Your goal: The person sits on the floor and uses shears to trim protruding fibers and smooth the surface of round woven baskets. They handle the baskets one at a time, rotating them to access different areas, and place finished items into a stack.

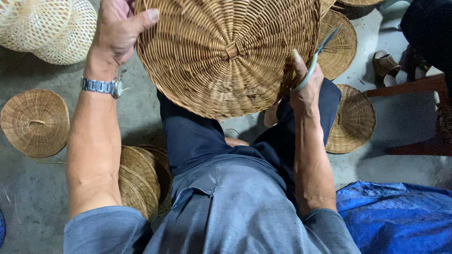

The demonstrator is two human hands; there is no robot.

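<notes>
1. The person is sitting over a grey concrete floor and holding a round woven rattan basket up in front of the knees, its spiral-woven underside facing the camera.
2. The left hand is gripping the basket's left rim, the thumb lying over the weave and the other fingers going behind it out of sight; a metal wristwatch is sitting on that wrist.
3. The right hand is closing around the pale handles of a pair of scissors, whose blades are pointing up and to the right, lying against the basket's right edge.
4. Whether the blades are parted or closed is too hard to tell, since they are appearing as one thin line.
5. Similar baskets are lying around the person: one on the floor at the left, a nested pair beside the left elbow, one beside the right forearm, and one just behind the scissors.
6. Two paler openwork woven pieces are resting at the top left.
7. A blue tarpaulin is lying at the lower right, and a brown sandal is sitting near a wooden stool at the upper right.
</notes>
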